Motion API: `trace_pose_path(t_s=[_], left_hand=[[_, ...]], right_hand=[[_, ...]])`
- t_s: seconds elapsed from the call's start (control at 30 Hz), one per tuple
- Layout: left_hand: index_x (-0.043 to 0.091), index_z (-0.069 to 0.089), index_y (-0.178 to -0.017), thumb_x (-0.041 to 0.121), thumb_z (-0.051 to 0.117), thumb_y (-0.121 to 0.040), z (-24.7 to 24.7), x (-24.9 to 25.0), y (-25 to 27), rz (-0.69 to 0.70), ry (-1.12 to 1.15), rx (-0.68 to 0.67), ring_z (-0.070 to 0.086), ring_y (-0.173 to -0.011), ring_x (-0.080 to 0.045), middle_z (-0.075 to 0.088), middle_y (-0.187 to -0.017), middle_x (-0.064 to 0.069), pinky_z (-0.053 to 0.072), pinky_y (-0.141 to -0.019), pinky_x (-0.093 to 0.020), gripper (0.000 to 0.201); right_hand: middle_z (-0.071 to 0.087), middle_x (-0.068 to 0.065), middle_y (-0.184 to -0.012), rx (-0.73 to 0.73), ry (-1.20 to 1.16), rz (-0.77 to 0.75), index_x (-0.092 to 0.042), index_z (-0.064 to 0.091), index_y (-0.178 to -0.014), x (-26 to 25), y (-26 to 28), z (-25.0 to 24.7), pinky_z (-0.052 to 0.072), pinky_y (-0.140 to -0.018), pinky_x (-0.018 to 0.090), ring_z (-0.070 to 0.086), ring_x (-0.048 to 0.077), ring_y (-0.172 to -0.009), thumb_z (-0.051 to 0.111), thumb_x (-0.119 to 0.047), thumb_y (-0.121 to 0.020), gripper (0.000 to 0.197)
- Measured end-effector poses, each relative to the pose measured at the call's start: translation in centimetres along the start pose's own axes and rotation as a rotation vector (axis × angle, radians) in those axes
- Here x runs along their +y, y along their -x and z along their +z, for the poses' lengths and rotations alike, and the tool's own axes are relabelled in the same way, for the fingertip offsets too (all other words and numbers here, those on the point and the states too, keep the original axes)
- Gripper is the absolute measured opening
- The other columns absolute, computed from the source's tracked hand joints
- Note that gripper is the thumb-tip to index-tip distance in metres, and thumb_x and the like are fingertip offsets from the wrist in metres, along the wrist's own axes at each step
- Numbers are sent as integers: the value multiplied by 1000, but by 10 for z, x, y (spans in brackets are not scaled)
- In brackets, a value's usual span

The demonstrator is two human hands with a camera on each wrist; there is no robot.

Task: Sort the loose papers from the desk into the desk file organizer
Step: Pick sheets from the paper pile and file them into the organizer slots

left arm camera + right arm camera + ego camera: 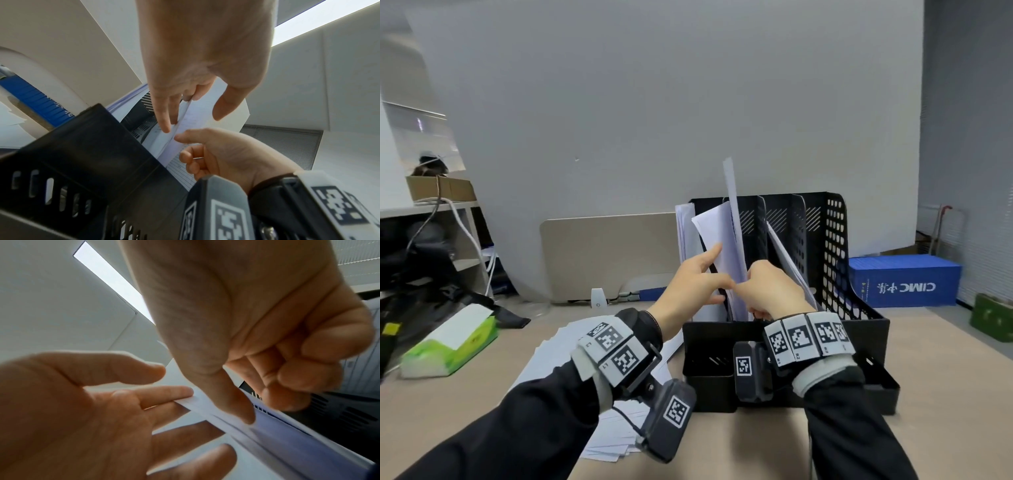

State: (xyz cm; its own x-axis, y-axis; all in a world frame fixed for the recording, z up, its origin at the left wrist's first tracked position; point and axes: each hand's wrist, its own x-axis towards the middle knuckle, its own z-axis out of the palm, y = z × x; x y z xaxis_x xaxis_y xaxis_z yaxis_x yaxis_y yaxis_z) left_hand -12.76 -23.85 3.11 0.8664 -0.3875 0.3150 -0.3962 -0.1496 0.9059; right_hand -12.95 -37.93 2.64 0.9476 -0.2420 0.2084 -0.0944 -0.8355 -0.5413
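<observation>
- Head view is showing both hands working at the black desk file organizer, which is standing on the desk at about 1 o'clock from the person.
- Right hand is curling thumb and fingers round the near edge of a sheaf of papers that is standing upright in a left-hand slot of the organizer; the right wrist view is showing the thumb pressing on that edge.
- Left hand is lying relaxed with fingers straight, its fingertips touching the same sheaf's left face, at roughly 9 o'clock from the right hand's grip.
- Sheaf's long axis is running nearly vertical, tilting slightly toward 11 o'clock, with one sheet poking up above the organizer's back wall.
- More sheets are leaning in slots to either side; which exact compartment the held sheaf is sitting in I cannot tell.
- Remaining loose papers are lying flat on the desk at 7 o'clock from the organizer, under the left forearm, so the left hand is the nearer one for the next pick.
- My judgement: the sheaf is needing a push straight down along its long axis to seat; the upright, floppy sheets could buckle or catch on a divider.
</observation>
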Motion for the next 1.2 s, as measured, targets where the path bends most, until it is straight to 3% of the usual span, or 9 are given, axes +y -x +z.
trace_pose_path(t_s=[0.1, 0.23, 0.37, 0.47, 0.57, 0.7, 0.97, 1.07, 1.2], left_hand=[[22, 27, -157, 2, 60, -91, 0, -1, 2, -2, -3, -14, 32, -136, -2, 24, -164, 7, 54, -99, -38, 76], [23, 33, -155, 2, 59, -92, -3, -5, 5, 4, 5, -9, 38, -131, -3, 29, -162, 5, 53, -101, -40, 71], [22, 48, -146, 1, 59, -92, -10, -9, 7, 29, 22, 11, 54, -130, -21, 42, -154, 2, 56, -97, -40, 59], [20, 64, -128, -2, 59, -90, -18, -10, 12, 68, 42, 63, 67, -112, -21, 59, -135, 4, 59, -91, -39, 43], [15, 71, -112, -5, 57, -88, -32, -13, 18, 68, 52, 132, 72, -95, -24, 68, -118, -1, 61, -83, -39, 34], [6, 73, -98, -7, 49, -87, -55, -26, 26, -16, 59, 217, 71, -77, -21, 72, -104, -10, 59, -74, -34, 29], [8, 70, -93, 0, 46, -91, -106, -77, 49, -338, 302, 454, 67, -72, -22, 70, -88, -7, 55, -65, -28, 25], [7, 68, -97, 4, 50, -92, -120, -105, 61, -473, 425, 511, 66, -73, -23, 69, -88, -7, 54, -66, -28, 19], [4, 65, -97, 3, 50, -92, -130, -135, 71, -572, 560, 525, 62, -72, -26, 67, -89, -12, 50, -64, -30, 17]], right_hand=[[67, 4, -83, 25, -46, -3, -14, 53, -93, 1, -2, -1, 56, -78, 41, 64, 25, -73, 57, -34, -85, 22], [70, 12, -90, 43, -170, -41, -12, 62, -109, -3, -2, -5, 58, -83, 49, 69, 29, -81, 57, -28, -86, 28], [64, 3, -113, 149, -370, -146, -21, 54, -130, -13, -2, -4, 57, -84, 49, 65, 23, -99, 57, -44, -86, 50], [65, -1, -94, 259, -518, -209, -26, 61, -105, -26, 4, -7, 58, -78, 50, 65, 21, -88, 55, -43, -79, 32], [62, -3, -72, 295, -656, -255, -21, 63, -86, -41, 13, -7, 55, -62, 38, 60, 14, -65, 60, -32, -86, 11], [46, 1, -52, 42, -836, -257, 2, 65, -86, -54, 22, 3, 31, -40, 22, 38, 12, -37, 60, -15, -93, 19], [64, 7, -71, -341, -1105, 33, -3, 67, -103, -77, 35, 69, 50, -49, 24, 64, 18, -59, 65, -13, -91, 16], [70, 14, -108, -441, -1111, 140, -5, 66, -115, -80, 37, 98, 60, -74, 34, 70, 26, -96, 63, -16, -94, 24], [61, 15, -125, -486, -1083, 242, -8, 64, -110, -79, 40, 124, 50, -101, 45, 57, 32, -118, 62, -19, -95, 18]])
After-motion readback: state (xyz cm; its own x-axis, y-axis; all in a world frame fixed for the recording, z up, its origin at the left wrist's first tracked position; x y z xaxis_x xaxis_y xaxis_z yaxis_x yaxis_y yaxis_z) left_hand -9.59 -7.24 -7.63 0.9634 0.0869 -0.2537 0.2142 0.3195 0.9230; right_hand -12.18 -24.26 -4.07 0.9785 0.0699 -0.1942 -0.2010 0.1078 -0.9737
